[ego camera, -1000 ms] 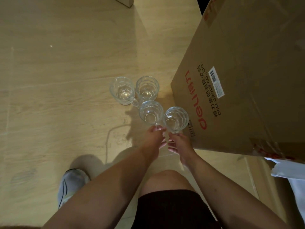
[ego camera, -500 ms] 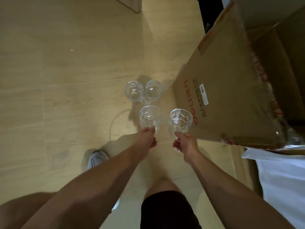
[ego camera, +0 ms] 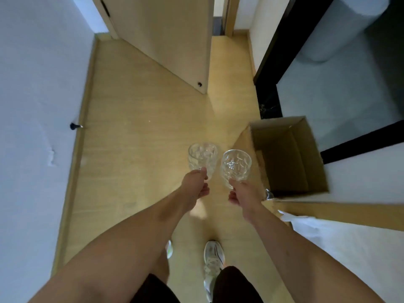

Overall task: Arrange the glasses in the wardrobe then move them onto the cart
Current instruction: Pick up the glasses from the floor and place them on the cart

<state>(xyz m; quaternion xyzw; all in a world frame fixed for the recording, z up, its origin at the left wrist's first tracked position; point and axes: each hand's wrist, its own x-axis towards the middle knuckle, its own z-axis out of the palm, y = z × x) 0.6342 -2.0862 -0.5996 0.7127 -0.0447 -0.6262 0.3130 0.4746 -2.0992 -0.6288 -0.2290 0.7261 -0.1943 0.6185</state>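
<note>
I hold two clear faceted glasses in the air above the wooden floor. My left hand (ego camera: 195, 183) grips the left glass (ego camera: 202, 159) by its lower part. My right hand (ego camera: 241, 190) grips the right glass (ego camera: 236, 169) at its base, and that glass tilts toward me so its mouth shows. The glasses are side by side, a small gap between them. No other glasses, wardrobe or cart are in view.
An open cardboard box (ego camera: 286, 156) stands on the floor just right of the glasses. A wooden door (ego camera: 170, 36) stands open ahead. A white wall (ego camera: 37, 84) with a doorstop (ego camera: 75, 126) runs along the left. My shoes (ego camera: 213, 259) are below.
I have risen from a crouch with one glass in each hand. The two other glasses on the floor have left the view, and the box now sits lower right.
</note>
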